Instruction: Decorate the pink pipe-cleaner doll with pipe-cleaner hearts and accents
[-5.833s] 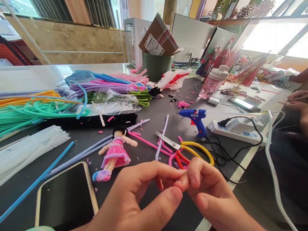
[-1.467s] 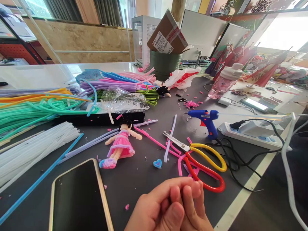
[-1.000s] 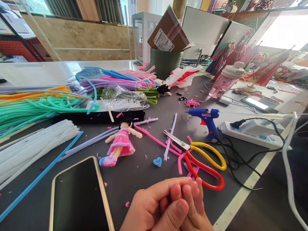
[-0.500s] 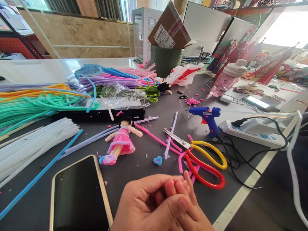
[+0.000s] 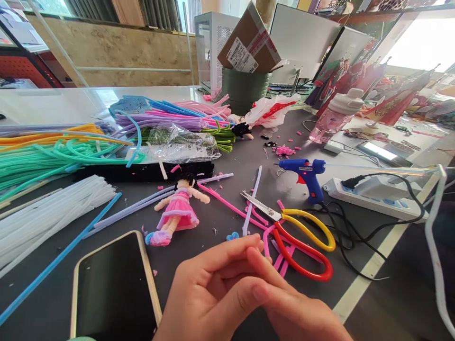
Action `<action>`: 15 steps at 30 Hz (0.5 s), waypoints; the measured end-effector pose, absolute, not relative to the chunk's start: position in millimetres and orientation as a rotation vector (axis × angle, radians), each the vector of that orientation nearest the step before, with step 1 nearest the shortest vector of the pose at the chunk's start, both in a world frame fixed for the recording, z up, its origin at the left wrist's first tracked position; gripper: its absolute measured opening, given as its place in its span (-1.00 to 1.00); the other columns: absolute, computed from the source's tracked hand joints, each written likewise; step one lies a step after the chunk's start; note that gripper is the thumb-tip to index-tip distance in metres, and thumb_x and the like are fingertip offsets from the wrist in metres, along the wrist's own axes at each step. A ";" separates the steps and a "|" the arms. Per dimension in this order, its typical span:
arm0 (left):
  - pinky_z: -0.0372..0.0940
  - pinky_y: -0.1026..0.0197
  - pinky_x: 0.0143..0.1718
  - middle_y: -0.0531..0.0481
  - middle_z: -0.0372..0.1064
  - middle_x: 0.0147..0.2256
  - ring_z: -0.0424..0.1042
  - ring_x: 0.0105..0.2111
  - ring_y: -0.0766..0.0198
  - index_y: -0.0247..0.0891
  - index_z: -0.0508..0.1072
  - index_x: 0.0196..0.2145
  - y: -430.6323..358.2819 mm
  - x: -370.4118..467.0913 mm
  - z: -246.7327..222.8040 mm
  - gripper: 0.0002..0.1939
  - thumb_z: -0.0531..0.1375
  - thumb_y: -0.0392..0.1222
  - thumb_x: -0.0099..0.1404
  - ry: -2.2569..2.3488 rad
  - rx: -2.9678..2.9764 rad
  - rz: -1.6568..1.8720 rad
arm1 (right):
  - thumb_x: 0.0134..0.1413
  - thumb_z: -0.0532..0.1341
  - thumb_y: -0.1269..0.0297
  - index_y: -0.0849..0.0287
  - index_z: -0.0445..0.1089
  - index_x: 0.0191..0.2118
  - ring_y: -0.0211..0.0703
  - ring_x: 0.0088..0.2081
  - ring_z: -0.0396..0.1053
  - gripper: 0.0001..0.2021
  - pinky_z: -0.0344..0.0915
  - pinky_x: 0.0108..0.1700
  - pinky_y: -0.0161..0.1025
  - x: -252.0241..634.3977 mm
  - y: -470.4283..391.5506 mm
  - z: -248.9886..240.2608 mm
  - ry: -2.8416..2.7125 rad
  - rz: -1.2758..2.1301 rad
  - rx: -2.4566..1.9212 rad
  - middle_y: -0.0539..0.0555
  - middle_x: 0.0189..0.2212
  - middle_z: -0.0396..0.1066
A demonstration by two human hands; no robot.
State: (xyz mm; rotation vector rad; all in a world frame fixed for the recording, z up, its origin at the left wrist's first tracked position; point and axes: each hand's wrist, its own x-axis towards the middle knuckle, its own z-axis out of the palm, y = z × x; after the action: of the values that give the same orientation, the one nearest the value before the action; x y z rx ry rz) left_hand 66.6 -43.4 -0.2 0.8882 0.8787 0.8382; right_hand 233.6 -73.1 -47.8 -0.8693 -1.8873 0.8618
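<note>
At the bottom centre, my left hand point(image 5: 213, 289) and my right hand point(image 5: 298, 303) touch each other, the fingertips meeting. The fingers of both are curled together, and whatever may lie between them is hidden. Just beyond them lies a small blue heart-shaped piece point(image 5: 232, 236), partly covered by my left hand. A doll in a pink dress point(image 5: 177, 210) with black hair lies behind my left hand. Open scissors point(image 5: 302, 237) with red and yellow handles rest beyond my right hand, over pink and lilac stems point(image 5: 251, 203).
A phone point(image 5: 115, 289) lies at the lower left, near white stems point(image 5: 53, 220) and green stems point(image 5: 53, 156). A blue glue gun point(image 5: 309, 173), power strip point(image 5: 377, 196) and black cables are on the right. Behind stand a green bin point(image 5: 245, 90) and a pink bottle point(image 5: 336, 116).
Both hands have shifted; my right hand has moved right and its fingers now meet my left fingertips in a peak. The blue heart is now partly covered.
</note>
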 end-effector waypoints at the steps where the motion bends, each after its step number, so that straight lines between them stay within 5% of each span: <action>1: 0.51 0.10 -0.09 -0.02 0.65 -0.19 0.59 -0.12 0.00 -0.04 0.60 -0.08 -42.7 66.8 0.3 -0.56 0.39 0.13 0.11 0.864 0.892 0.839 | 0.35 0.05 0.04 -0.42 0.06 0.28 0.05 0.17 0.20 -0.57 0.40 0.04 -0.10 234.9 -71.6 -50.4 -1.815 0.981 -0.766 -0.09 0.23 0.19; 5: 0.55 0.20 -0.21 0.08 0.66 -0.29 0.62 -0.25 0.10 0.00 0.65 -0.23 -40.4 67.7 0.3 -0.81 0.36 0.02 0.19 0.851 0.937 0.863 | 0.43 -0.13 0.13 -0.31 0.01 0.32 0.08 0.24 0.08 -0.58 0.32 0.11 0.11 240.2 -69.0 -61.4 -1.606 1.144 -0.653 -0.02 0.27 0.15; 15: 0.54 0.27 -0.27 0.11 0.65 -0.33 0.62 -0.32 0.17 -0.01 0.64 -0.31 -40.1 67.5 1.7 -0.90 0.34 -0.04 0.22 0.904 0.991 0.897 | 0.40 -0.05 0.15 -0.25 0.12 0.30 0.02 0.22 0.18 -0.58 0.35 0.12 0.04 237.2 -65.2 -45.8 -1.558 1.210 -0.519 -0.03 0.24 0.20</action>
State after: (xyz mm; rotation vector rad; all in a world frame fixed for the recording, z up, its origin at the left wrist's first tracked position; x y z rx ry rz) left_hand 67.5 -40.1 1.7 0.9910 0.9037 0.8968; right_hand 237.2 -65.2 -45.8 -0.5192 -1.5578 1.2102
